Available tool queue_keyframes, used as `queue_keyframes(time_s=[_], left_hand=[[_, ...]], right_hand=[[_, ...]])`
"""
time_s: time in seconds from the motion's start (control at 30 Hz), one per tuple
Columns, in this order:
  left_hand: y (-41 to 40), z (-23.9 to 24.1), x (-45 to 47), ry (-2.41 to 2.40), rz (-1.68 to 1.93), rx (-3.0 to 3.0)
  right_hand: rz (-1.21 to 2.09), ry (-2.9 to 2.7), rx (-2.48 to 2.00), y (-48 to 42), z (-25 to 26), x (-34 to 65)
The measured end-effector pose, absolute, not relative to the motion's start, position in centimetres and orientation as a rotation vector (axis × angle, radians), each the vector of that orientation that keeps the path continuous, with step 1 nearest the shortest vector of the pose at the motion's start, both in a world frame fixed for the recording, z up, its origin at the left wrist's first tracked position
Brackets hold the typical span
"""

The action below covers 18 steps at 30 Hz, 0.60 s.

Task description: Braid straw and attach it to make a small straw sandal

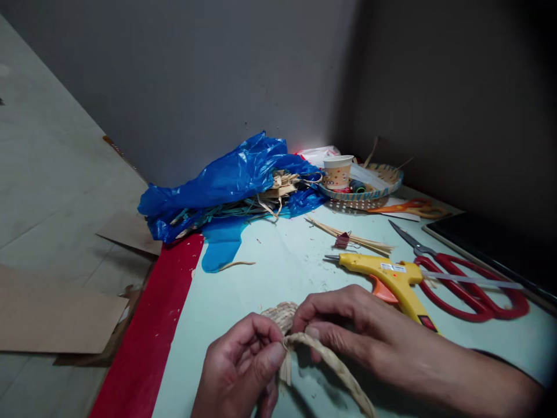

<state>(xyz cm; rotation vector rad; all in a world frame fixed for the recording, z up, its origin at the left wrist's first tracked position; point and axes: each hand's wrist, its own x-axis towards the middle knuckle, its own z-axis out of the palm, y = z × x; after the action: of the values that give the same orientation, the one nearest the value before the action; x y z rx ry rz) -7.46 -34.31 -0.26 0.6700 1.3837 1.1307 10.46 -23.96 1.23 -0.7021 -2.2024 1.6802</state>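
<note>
A pale braided straw cord [335, 363] runs from between my hands and curves down to the lower right. My left hand [248, 363] pinches its end between thumb and fingers, where short loose strands hang down. My right hand [348, 328] is closed on the cord just right of that pinch, thumb against fingers. Behind the fingertips lies a flat woven straw piece [281, 313], partly covered by both hands; whether it is joined to the cord I cannot tell. Close beyond my right hand rests a yellow glue gun [383, 267] with an orange trigger.
Large red-handled scissors [452, 278] lie at the right, beside a dark flat object [500, 249]. Behind are a straw bundle with a clip [352, 237], orange-handled scissors [404, 207], a woven basket [361, 200] holding a paper cup [337, 172], and a blue plastic bag [230, 174] against the wall.
</note>
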Motion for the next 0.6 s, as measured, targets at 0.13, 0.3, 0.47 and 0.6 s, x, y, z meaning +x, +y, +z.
queue_keyframes(time_s=[0.13, 0.3, 0.47, 0.6], left_hand=[[-34.1, -0.5, -7.8, 1.238, 1.168, 0.586], [-34.2, -0.7, -7.6, 1.166, 1.148, 0.543], [-34.3, -0.7, -6.8, 1.291, 1.116, 0.594], [-34.5, -0.9, -6.5, 1.429, 1.18, 0.639]], right_hand=[[1.489, -2.447, -0.658, -23.9, 2.1, 11.0], [1.512, -2.292, -0.641, -24.3, 2.4, 10.6], [1.507, -2.216, -0.533, -25.1, 1.7, 10.3], [1.603, -2.107, -0.616, -25.5, 1.3, 10.2]])
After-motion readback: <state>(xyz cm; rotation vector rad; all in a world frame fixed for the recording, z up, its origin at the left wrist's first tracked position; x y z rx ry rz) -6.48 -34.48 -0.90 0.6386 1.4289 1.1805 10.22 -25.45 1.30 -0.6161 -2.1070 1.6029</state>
